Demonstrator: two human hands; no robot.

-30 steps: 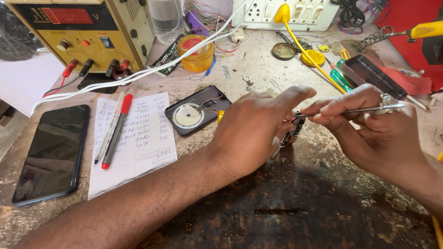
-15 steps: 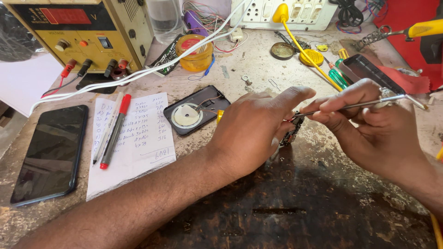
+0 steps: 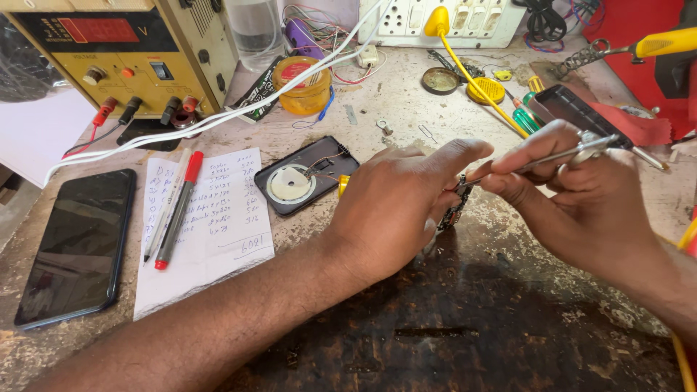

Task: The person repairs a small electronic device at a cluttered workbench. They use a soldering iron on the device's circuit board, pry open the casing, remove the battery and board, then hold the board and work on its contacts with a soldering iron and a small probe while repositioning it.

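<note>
**Circuit board pinned under one hand, tweezers at its edge**

Circuit board (image 3: pixel 456 207), small and dark, stands on edge on the worn workbench (image 3: pixel 465 319), nearly all of it covered by the left hand (image 3: pixel 396 210). That hand reaches in from the lower left, forearm laid diagonally across the bench, knuckles up, fingers curled down over the board and the thumb stretched right along its top. The right hand (image 3: pixel 581 199) comes in from the right edge, wrist raised, thumb and forefinger pinched narrow round a pair of metal tweezers (image 3: pixel 559 156) held almost level, tips pointing left to meet the board just under the left thumb.

Against the picture from half a second ago, both hands sit in much the same grip; the tweezers lie a little flatter and the right fingers have closed nearer the left thumb. The board has not shifted.

Only a thin strip of the board's right side shows between the hands, so its layout and what the tweezer tips touch cannot be made out. The right forearm is cut off by the frame.

Behind the left hand lies an opened phone back (image 3: pixel 306 174) with a round coil. Further left are a sheet of handwritten notes (image 3: pixel 218 225) with a red pen (image 3: pixel 178 210) on it and a dark smartphone (image 3: pixel 76 243) face up. A yellow bench power supply (image 3: pixel 123 58) stands at the back left.
</note>
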